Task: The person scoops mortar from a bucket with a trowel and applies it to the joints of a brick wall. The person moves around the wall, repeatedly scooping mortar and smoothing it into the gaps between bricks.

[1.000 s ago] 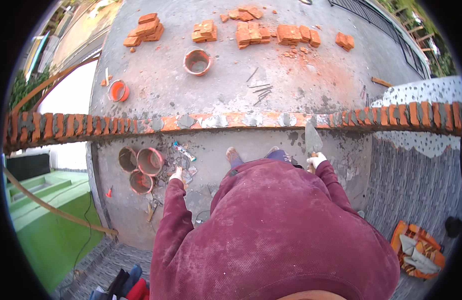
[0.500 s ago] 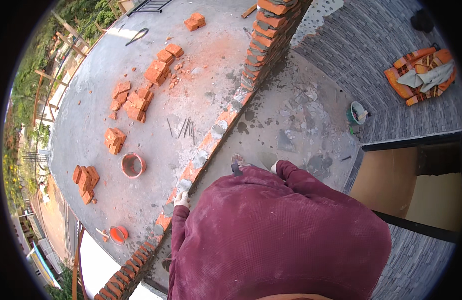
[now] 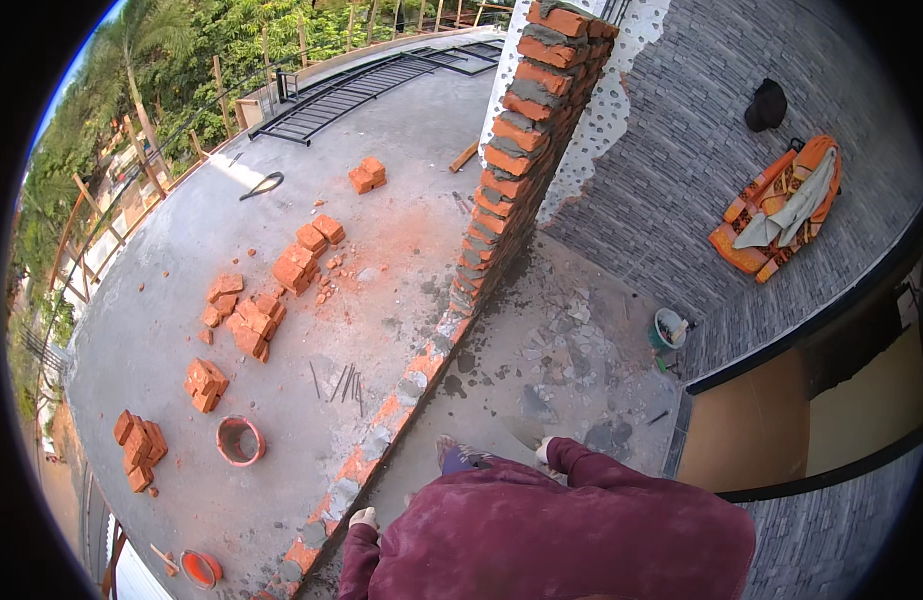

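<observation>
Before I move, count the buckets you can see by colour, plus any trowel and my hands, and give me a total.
Orange-red buckets: 2
Green bucket: 1
Trowel: 1
Left hand and right hand: 2
Total: 6

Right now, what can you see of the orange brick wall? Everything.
The orange brick wall with grey mortar runs diagonally across the grey concrete-looking floor. Its far section stands tall, courses alternating with rough mortar; the near stretch is low, its top spotted with mortar patches. The person's left hand is beside the low edge; contact is unclear.
</observation>
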`<act>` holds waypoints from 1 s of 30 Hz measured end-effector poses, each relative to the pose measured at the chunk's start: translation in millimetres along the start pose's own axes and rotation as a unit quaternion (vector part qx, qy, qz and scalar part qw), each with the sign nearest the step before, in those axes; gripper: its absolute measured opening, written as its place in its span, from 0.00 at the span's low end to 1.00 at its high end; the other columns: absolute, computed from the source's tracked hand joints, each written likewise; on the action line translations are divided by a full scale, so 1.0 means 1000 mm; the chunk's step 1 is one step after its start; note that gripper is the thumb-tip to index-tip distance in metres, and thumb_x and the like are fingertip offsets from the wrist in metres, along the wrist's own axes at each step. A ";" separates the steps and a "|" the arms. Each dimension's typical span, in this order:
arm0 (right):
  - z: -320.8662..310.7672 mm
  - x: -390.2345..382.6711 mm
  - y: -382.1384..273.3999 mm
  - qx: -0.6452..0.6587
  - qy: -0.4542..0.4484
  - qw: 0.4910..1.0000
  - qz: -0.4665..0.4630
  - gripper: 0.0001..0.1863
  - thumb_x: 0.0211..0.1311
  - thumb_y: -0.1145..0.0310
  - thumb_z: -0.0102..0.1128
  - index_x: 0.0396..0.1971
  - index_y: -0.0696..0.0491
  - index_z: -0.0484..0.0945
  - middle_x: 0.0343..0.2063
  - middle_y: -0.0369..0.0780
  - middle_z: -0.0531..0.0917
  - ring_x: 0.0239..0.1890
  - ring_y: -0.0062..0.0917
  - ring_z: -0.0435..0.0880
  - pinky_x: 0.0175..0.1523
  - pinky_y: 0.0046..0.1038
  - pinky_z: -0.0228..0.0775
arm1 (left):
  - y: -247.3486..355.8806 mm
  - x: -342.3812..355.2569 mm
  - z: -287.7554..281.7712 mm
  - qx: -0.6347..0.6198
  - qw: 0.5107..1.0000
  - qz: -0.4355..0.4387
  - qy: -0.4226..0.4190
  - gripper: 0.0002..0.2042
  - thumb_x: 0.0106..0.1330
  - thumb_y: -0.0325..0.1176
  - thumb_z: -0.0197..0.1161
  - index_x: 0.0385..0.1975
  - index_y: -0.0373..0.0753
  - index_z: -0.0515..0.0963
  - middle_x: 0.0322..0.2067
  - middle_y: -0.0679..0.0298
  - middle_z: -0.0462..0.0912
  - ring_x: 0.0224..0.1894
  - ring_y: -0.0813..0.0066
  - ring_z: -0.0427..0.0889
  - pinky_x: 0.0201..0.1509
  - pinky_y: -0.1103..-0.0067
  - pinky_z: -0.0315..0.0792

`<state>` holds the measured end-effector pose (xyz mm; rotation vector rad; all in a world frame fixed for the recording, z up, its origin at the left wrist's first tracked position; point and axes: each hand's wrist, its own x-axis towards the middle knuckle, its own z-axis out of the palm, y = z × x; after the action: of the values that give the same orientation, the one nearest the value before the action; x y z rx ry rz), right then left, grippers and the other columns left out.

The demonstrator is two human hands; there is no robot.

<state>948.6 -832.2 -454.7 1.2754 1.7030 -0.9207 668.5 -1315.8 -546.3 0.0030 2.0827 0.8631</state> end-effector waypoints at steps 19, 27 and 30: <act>-0.043 0.019 -0.119 -0.114 -0.007 0.993 -0.036 0.23 0.57 0.57 0.65 0.45 0.60 0.79 0.30 0.49 0.85 0.28 0.36 0.86 0.30 0.40 0.79 | -0.173 0.011 0.035 -0.276 0.940 -0.164 0.116 0.18 0.69 0.40 0.65 0.49 0.32 0.80 0.40 0.56 0.86 0.36 0.68 0.82 0.42 0.72 0.76; -0.111 -0.035 -0.226 0.035 0.049 0.998 -0.011 0.26 0.47 0.71 0.70 0.47 0.59 0.71 0.27 0.47 0.82 0.22 0.34 0.84 0.20 0.36 0.77 | -0.069 0.094 0.009 -0.331 0.919 -0.168 0.133 0.20 0.70 0.47 0.61 0.55 0.42 0.77 0.28 0.67 0.78 0.20 0.75 0.71 0.21 0.75 0.66; -0.111 -0.022 -0.216 0.014 0.025 0.999 -0.025 0.19 0.49 0.70 0.68 0.39 0.57 0.70 0.22 0.41 0.78 0.17 0.28 0.78 0.17 0.34 0.75 | -0.016 0.126 0.007 -0.325 0.933 -0.110 0.110 0.20 0.70 0.47 0.62 0.55 0.43 0.78 0.32 0.66 0.81 0.26 0.77 0.75 0.21 0.77 0.68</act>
<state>723.3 -790.8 -370.3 1.2900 1.7737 -0.9526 598.9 -1286.2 -647.9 -0.6972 1.8504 1.4180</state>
